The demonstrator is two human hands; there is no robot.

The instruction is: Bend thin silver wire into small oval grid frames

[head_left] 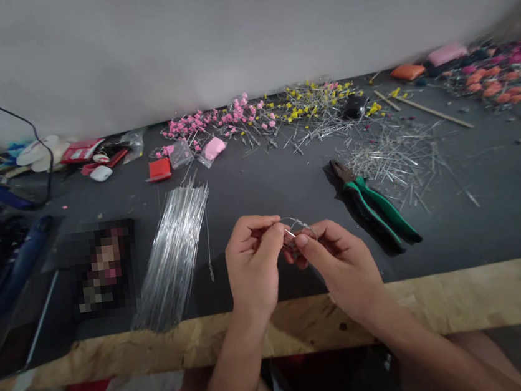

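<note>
Close to the table's front edge, my left hand (255, 255) and my right hand (341, 261) meet over a thin silver wire (298, 221). The wire curves in a loop between the fingertips, with a twisted stretch along its top. Thumb and forefinger of each hand pinch it; the other fingers curl underneath and are partly hidden. To the right of my right hand lie green-and-black pliers (379, 210), jaws pointing away. Left of my left hand is a thick bundle of straight silver wires (172, 249), with a single twisted wire (209, 251) beside it.
Along the wall lie pink-tipped wires (219, 122) and yellow-tipped wires (315, 101). Cut wire pieces (387, 153) are heaped behind the pliers. A phone (106, 266), a blue tool handle (19, 267) and packets of clay (160, 169) occupy the left. Orange pieces (497, 84) sit far right.
</note>
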